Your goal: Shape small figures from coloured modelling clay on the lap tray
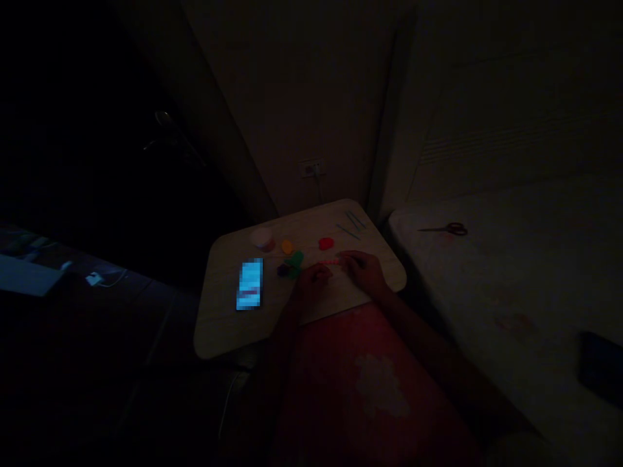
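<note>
In dim light, a thin red strip (pixel 328 262), seemingly of modelling clay, lies across the small table between my hands. My right hand (pixel 364 269) pinches its right end with thumb and fingertips. Just below the strip's left part, my left hand (pixel 312 280) rests with its fingers curled; whether they hold anything is too dark to tell. Beyond the strip sits a red lump (pixel 326 243). Left of my hands are a green lump (pixel 294 261), a dark blue or purple lump (pixel 283 270) and an orange lump (pixel 287 246).
A pale tub (pixel 263 239) and a lit phone (pixel 250 284) occupy the left of the table (pixel 219 331). Several thin sticks (pixel 351 222) lie at its far right corner. Scissors (pixel 445 229) rest on the pale surface to the right. A wall socket (pixel 311 168) has a cable plugged in.
</note>
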`<act>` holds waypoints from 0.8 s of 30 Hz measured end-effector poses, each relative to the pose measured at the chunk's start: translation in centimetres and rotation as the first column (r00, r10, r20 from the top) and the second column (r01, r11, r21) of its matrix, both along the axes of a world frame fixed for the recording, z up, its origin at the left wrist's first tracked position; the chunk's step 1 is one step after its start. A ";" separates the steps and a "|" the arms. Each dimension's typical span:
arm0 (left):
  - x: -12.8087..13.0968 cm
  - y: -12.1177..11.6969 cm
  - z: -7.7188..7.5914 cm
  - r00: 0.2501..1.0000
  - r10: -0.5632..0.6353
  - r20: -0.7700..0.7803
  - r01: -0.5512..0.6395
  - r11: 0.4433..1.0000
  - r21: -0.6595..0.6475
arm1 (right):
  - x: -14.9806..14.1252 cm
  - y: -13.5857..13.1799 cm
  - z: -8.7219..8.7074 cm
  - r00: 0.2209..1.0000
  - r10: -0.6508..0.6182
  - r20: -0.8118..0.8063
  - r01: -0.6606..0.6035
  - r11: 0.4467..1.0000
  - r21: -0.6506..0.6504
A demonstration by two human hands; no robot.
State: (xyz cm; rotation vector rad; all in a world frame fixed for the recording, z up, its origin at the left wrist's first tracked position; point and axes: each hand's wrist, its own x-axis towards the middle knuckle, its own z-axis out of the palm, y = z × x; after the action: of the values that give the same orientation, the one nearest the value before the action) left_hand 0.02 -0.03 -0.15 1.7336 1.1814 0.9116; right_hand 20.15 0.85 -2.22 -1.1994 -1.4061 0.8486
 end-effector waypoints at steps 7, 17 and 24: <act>-0.1 0.2 -0.3 1.000 0.021 0.002 -0.021 1.000 -0.018 | -0.1 0.2 -0.5 0.995 0.021 -0.100 -0.029 0.996 -0.079; -0.1 0.0 0.1 1.000 0.025 -0.017 -0.025 1.000 0.012 | -0.2 -0.2 0.2 0.999 0.002 -0.036 -0.006 0.995 -0.095; -0.1 0.0 -0.1 1.000 0.017 0.002 -0.017 1.000 -0.001 | -0.2 -0.4 0.6 0.998 0.003 -0.063 -0.008 0.997 -0.077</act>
State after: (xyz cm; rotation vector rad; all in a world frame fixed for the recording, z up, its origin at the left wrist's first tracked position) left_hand -0.05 0.02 -0.22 1.7236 1.1967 0.9225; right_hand 19.91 0.45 -1.62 -1.2174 -1.3362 0.9439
